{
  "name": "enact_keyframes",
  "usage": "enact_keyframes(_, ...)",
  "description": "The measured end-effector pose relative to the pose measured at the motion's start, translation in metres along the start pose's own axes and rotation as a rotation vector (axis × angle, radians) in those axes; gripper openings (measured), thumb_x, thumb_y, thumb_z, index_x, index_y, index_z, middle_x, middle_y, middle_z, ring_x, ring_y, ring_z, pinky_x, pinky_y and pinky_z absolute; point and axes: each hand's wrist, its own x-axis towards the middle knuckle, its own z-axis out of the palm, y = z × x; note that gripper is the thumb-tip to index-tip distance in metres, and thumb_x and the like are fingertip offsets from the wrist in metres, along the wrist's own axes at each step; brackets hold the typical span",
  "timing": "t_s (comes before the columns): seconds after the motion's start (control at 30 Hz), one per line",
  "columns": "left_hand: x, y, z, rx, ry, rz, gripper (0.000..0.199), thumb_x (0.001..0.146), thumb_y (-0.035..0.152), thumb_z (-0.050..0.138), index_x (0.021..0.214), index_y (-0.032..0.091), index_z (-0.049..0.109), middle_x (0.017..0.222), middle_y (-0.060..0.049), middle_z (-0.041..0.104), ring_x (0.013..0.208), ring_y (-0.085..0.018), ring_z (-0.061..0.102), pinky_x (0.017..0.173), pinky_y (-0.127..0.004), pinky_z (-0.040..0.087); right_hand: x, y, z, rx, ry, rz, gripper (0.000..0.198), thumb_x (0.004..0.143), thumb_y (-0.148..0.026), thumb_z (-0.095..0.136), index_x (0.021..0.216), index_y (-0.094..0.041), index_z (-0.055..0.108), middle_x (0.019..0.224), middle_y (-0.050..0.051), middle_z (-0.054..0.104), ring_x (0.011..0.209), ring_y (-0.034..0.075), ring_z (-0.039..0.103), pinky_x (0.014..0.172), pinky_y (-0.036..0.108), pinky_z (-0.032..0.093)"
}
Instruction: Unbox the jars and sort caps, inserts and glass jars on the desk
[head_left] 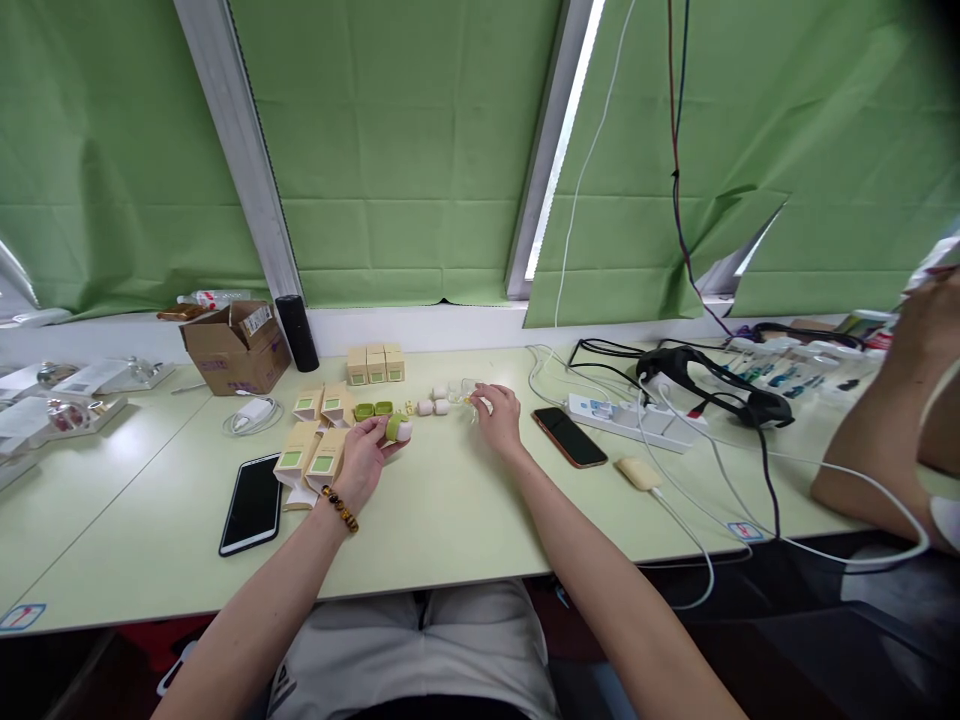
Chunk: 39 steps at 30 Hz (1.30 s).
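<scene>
In my left hand [362, 462], a small rounded green-and-white piece [399, 429] is held between thumb and fingers. The fingertips of my right hand [496, 412] are pinched together beside small clear plastic cups [456, 390]; a speck of yellow shows at the fingertips, too small to name. Between the hands lie several small whitish-pink pieces [425, 408] and little yellow-green bits [410, 407]. Two green square trays [373, 410] sit just beyond my left hand. Opened small cardboard boxes with green labels [298, 447] stand left of that hand.
Closed small boxes [376, 364] stand in a row farther back. A phone [251, 505] lies left, another phone [570, 437] right, near a power strip [637, 421] with cables and a black headset [712, 385]. Another person's arm [892, 410] rests at far right.
</scene>
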Motion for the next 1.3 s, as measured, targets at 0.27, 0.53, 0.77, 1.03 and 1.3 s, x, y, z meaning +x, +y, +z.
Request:
enact_keyframes(0.27,0.001,0.002,0.000,-0.004,0.012,0.016,0.014,0.082,0.023,0.078,0.083,0.015,0.068,0.101,-0.009,0.074,0.091,-0.020,0.073,0.089,-0.046,0.064,-0.002,0.010,0.010,-0.260,-0.058,-0.158,0.026,0.098,-0.024,0.056,0.088,-0.029,0.080,0.136,0.010,0.057,0.136,0.036,0.036,0.110,0.057,0.032)
enact_keyframes(0.53,0.005,-0.004,-0.005,-0.002,-0.006,0.022,0.013,0.084,0.025,0.077,0.086,0.015,0.070,0.107,-0.009,0.073,0.095,-0.020,0.073,0.089,-0.045,0.064,-0.005,0.023,0.014,-0.323,-0.125,-0.144,0.025,0.097,-0.023,0.057,0.089,-0.028,0.080,0.134,0.011,0.055,0.135,0.035,0.034,0.111,0.055,0.031)
enact_keyframes(0.77,0.003,-0.002,-0.003,0.009,-0.013,0.024,0.016,0.081,0.026,0.080,0.084,0.015,0.069,0.104,-0.009,0.074,0.093,-0.021,0.073,0.090,-0.048,0.064,-0.003,0.032,0.020,-0.317,-0.149,-0.093,0.027,0.096,-0.019,0.055,0.093,-0.028,0.081,0.134,0.011,0.055,0.133,0.036,0.034,0.109,0.058,0.031)
enact_keyframes(1.03,0.002,-0.001,-0.002,0.000,-0.002,0.007,0.016,0.080,0.025,0.080,0.085,0.014,0.070,0.107,-0.009,0.073,0.092,-0.020,0.072,0.085,-0.042,0.065,-0.004,0.026,0.012,-0.277,-0.138,-0.035,0.039,0.087,-0.016,0.062,0.123,-0.028,0.069,0.134,0.011,0.056,0.131,0.034,0.040,0.109,0.054,0.035)
enact_keyframes(1.3,-0.001,0.002,0.002,0.006,0.015,-0.005,0.014,0.082,0.023,0.078,0.085,0.014,0.069,0.103,-0.008,0.073,0.088,-0.018,0.072,0.086,-0.043,0.065,-0.003,0.031,0.007,-0.262,-0.130,0.077,0.055,0.080,-0.004,0.053,0.131,-0.024,0.060,0.130,0.013,0.055,0.122,0.032,0.051,0.103,0.049,0.041)
